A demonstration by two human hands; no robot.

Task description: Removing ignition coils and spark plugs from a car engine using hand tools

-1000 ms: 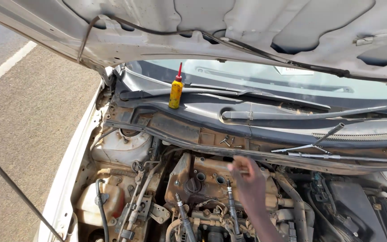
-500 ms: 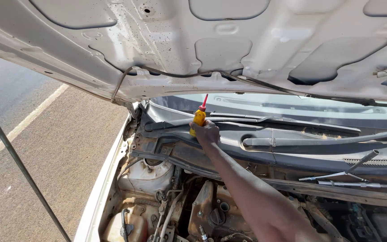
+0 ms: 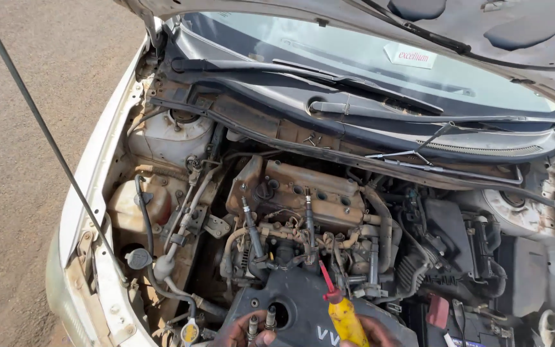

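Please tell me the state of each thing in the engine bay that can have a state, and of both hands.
Hood: raised, held by a prop rod.
Yellow bottle: held tilted, red nozzle up, in the right hand.
Left hand: holds two small spark-plug-like parts.
Engine cover: loose, lying tilted at the front.
Ignition coils: pulled up, leaning out of the cylinder head.
Wipers: parked.

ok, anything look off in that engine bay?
Yes. The dark plastic engine cover is off its mounts and sits tilted at the front. Two ignition coils stick up loose beside the rusty valve cover, whose plug holes are open. The right hand holds a yellow bottle.
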